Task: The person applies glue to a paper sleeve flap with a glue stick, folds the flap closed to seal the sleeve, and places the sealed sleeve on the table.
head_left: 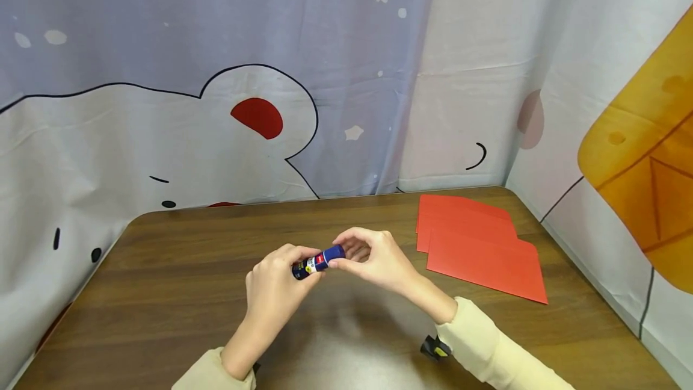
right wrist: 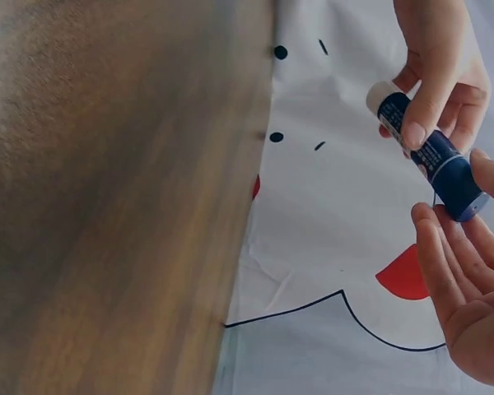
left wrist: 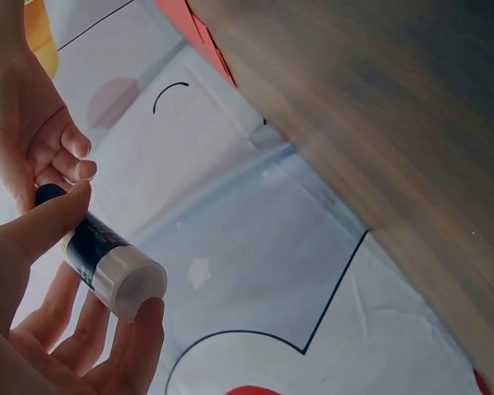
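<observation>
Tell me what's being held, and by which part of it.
A glue stick: the left grip is on its labelled barrel, the right grip on its blue cap.

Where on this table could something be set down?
Bare wood shows on the table left of the left hand, out to the left edge, and beyond the right hand, left of the red sheets. Crowded: the right side, where those sheets overlap, and over the middle, where both hands hold the glue stick.

Bright light in the head view, glare and soft shadows meeting on the near table (head_left: 352,369), while both wrist views run dimmer, grain smearing on the right.
</observation>
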The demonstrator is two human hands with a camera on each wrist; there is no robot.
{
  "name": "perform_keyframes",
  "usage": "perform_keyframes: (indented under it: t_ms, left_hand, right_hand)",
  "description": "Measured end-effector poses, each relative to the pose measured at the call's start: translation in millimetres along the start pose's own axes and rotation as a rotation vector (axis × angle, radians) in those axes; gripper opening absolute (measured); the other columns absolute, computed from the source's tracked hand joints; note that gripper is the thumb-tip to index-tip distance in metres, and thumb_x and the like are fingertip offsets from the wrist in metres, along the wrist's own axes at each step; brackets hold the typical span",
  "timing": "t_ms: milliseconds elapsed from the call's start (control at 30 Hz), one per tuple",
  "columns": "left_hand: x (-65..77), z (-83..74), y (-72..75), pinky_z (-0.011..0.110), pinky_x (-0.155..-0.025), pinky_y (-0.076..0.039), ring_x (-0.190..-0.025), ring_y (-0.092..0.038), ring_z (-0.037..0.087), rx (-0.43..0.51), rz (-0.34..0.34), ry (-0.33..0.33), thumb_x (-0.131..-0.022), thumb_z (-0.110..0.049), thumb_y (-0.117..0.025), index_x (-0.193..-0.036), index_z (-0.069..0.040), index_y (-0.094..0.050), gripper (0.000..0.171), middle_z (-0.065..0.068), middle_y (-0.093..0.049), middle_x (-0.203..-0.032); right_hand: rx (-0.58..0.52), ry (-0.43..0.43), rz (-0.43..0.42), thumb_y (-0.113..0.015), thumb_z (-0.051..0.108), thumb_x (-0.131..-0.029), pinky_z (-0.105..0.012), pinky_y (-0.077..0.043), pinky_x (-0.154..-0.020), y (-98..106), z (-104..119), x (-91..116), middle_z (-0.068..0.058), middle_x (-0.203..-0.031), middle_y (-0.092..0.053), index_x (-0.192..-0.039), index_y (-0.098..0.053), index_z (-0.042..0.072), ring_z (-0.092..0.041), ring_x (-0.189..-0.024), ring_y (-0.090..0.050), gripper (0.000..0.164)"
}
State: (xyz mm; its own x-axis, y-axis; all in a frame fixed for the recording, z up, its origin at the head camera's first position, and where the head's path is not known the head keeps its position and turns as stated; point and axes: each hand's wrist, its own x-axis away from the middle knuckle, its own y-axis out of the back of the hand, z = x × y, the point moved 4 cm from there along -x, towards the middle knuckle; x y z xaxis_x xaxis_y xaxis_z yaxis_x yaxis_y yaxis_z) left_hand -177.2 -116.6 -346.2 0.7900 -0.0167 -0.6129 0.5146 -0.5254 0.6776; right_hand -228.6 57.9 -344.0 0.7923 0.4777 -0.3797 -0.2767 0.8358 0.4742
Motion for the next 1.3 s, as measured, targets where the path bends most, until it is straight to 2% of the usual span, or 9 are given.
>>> perform_keyframes:
  t_ms: [233,500,700,767,933,1100,1200,1300]
  left_hand:
    - [0.5,-7.4,-0.4,0.021,-0.043,-0.037,-0.057,-0.063,0.012,-0.062,-0.028,-0.072,-0.061,-0.028,-0.09,-0.087,-0.024,-0.076,0.03,-0.008,-0.071,-0.076]
    - [1.9,-12.7,-4.6,0.021,-0.044,-0.037,-0.054,-0.062,0.008,-0.069,0.03,-0.13,-0.061,-0.031,-0.089,-0.09,-0.025,-0.077,0.032,-0.011,-0.071,-0.078]
    - [1.5,-18.0,-5.7,0.016,-0.041,-0.028,-0.046,-0.04,0.0,-0.1,0.081,-0.197,-0.064,-0.032,-0.087,-0.089,-0.026,-0.075,0.029,-0.015,-0.064,-0.073]
    - [0.2,-19.3,-5.9,0.016,-0.042,-0.027,-0.047,-0.037,-0.001,-0.095,0.102,-0.207,-0.065,-0.032,-0.087,-0.089,-0.026,-0.074,0.028,-0.016,-0.061,-0.071]
    - [-3.7,-20.3,-5.1,0.018,-0.043,-0.028,-0.048,-0.038,-0.002,-0.071,0.171,-0.206,-0.066,-0.034,-0.085,-0.087,-0.028,-0.074,0.024,-0.018,-0.056,-0.069]
    - [-4.9,-18.8,-1.2,0.019,-0.044,-0.029,-0.049,-0.037,-0.004,0.011,0.33,-0.145,-0.068,-0.035,-0.085,-0.09,-0.028,-0.075,0.025,-0.021,-0.051,-0.067]
    - [-5.5,-17.7,3.6,0.019,-0.046,-0.031,-0.052,-0.039,-0.004,0.073,0.41,-0.13,-0.068,-0.034,-0.085,-0.091,-0.03,-0.074,0.026,-0.023,-0.052,-0.068]
    - [-5.9,-11.4,9.4,0.02,-0.047,-0.032,-0.052,-0.04,-0.003,0.069,0.43,-0.113,-0.069,-0.033,-0.084,-0.091,-0.032,-0.074,0.024,-0.024,-0.053,-0.068]
  right_hand:
    - [-0.101,-0.086,0.021,-0.084,0.018,-0.073,-0.027,-0.058,-0.068,-2,-9,1,-0.008,-0.087,-0.074,-0.099,-0.072,0.007,-0.011,-0.073,-0.07,0.03]
    - [-0.125,-0.107,0.035,-0.085,0.016,-0.071,-0.027,-0.058,-0.068,1,-14,2,-0.01,-0.084,-0.074,-0.093,-0.074,0.006,-0.012,-0.071,-0.07,0.027]
    - [-0.136,-0.09,0.048,-0.084,0.014,-0.071,-0.029,-0.058,-0.07,4,-14,6,-0.011,-0.086,-0.074,-0.094,-0.074,0.005,-0.011,-0.074,-0.071,0.026]
    - [-0.142,-0.085,0.05,-0.084,0.014,-0.072,-0.029,-0.058,-0.07,5,-14,7,-0.011,-0.085,-0.074,-0.094,-0.074,0.005,-0.011,-0.074,-0.072,0.026]
    - [-0.155,-0.075,0.06,-0.084,0.014,-0.072,-0.027,-0.058,-0.07,7,-12,10,-0.013,-0.087,-0.074,-0.095,-0.073,0.004,-0.012,-0.076,-0.072,0.027]
    - [-0.147,-0.032,0.094,-0.083,0.013,-0.073,-0.027,-0.058,-0.07,8,-9,14,-0.013,-0.088,-0.074,-0.094,-0.073,0.002,-0.012,-0.078,-0.073,0.026]
    - [-0.159,0.014,0.126,-0.082,0.015,-0.074,-0.028,-0.058,-0.071,11,-4,18,-0.014,-0.089,-0.074,-0.096,-0.073,0.002,-0.013,-0.079,-0.073,0.027]
    - [-0.161,0.058,0.116,-0.082,0.014,-0.074,-0.03,-0.058,-0.072,20,-2,20,-0.014,-0.091,-0.074,-0.096,-0.073,0.002,-0.014,-0.079,-0.073,0.027]
